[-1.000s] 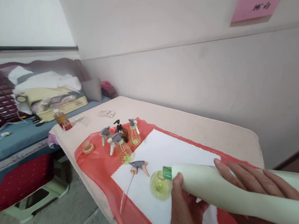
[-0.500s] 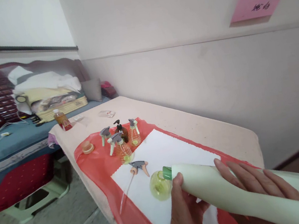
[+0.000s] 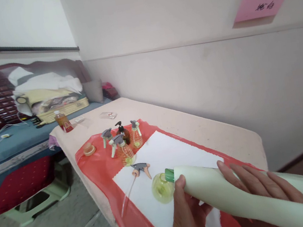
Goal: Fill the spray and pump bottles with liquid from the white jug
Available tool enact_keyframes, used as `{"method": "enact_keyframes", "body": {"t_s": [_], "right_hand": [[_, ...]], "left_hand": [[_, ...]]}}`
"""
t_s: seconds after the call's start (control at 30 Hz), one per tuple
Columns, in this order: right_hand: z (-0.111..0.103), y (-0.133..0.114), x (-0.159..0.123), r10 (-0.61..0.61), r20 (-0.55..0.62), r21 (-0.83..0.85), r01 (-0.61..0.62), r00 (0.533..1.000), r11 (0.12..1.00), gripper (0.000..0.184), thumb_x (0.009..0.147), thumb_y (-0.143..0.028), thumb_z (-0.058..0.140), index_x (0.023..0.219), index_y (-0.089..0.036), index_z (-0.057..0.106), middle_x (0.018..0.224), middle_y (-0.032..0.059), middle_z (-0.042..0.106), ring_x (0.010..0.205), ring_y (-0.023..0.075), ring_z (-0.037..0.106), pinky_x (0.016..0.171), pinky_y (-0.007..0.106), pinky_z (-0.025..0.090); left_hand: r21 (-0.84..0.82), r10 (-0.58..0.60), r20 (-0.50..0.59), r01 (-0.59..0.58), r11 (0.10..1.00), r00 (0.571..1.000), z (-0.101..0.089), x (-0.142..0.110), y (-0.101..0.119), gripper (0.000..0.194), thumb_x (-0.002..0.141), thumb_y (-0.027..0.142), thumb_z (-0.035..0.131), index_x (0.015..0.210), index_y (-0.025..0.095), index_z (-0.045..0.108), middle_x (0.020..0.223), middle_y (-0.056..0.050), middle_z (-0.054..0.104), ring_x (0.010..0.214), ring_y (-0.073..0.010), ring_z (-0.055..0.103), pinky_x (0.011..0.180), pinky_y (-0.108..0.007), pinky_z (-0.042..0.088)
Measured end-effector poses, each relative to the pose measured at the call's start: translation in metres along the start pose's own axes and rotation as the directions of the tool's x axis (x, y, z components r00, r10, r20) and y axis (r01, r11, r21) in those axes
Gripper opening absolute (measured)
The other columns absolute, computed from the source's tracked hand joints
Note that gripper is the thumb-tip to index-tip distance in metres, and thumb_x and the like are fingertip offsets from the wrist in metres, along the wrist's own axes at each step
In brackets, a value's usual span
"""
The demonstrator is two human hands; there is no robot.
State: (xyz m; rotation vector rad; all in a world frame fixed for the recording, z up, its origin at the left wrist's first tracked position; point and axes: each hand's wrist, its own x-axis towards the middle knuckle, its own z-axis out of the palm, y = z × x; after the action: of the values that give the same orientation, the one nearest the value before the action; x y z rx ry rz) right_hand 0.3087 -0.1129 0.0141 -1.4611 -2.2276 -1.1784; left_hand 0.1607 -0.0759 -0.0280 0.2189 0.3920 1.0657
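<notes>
A large pale green jug (image 3: 208, 183) lies tilted nearly level in both hands. Its green spout (image 3: 169, 175) meets the neck of a round clear spray bottle (image 3: 162, 193) holding yellow-green liquid; the exact contact is hard to make out. My left hand (image 3: 189, 215) is closed around the jug near its neck, thumb on the side. Fingers of my right hand (image 3: 263, 184) wrap through the jug's handle; the palm is hidden. Beside the round bottle, a grey and peach trigger sprayer head (image 3: 140, 167) with a thin tube lies on white paper (image 3: 171, 148).
Several spray bottles (image 3: 125, 152) and a brown pump bottle (image 3: 125, 134) stand on red plastic sheeting (image 3: 102, 167), near a peach round object (image 3: 89, 149). A drink bottle (image 3: 63, 121) is at the table's far end. A red-topped stool (image 3: 27, 183) stands left; a wall (image 3: 192, 80) borders the right.
</notes>
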Motion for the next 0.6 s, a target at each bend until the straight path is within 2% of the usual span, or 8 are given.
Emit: {"method": "enact_keyframes", "body": {"t_s": [0.17,0.6], "right_hand": [[-0.0002,0.0009,0.0004,-0.01,-0.025,0.0,0.01,1.0,1.0,0.051,0.094,-0.016,0.038,0.145,-0.017,0.037,0.146,0.0121,0.046,0.13,0.0372,0.045,0.104,0.058,0.039],[0.0005,0.0003,-0.0001,-0.008,0.01,0.0,0.008,1.0,1.0,0.049,0.095,-0.02,0.037,0.144,-0.018,0.038,0.147,0.0116,0.045,0.13,0.037,0.046,0.104,0.059,0.04]], "left_hand": [[-0.009,-0.008,-0.011,0.008,1.0,1.0,-0.0003,0.0007,0.0004,0.066,0.087,0.057,0.044,0.131,0.008,0.056,0.129,-0.017,0.061,0.125,-0.0343,0.048,0.097,-0.041,0.039],[-0.019,-0.006,-0.001,0.006,1.0,1.0,-0.0019,0.0012,-0.0003,0.065,0.088,0.056,0.044,0.133,0.01,0.054,0.129,-0.016,0.061,0.126,-0.0339,0.047,0.097,-0.041,0.039]]}}
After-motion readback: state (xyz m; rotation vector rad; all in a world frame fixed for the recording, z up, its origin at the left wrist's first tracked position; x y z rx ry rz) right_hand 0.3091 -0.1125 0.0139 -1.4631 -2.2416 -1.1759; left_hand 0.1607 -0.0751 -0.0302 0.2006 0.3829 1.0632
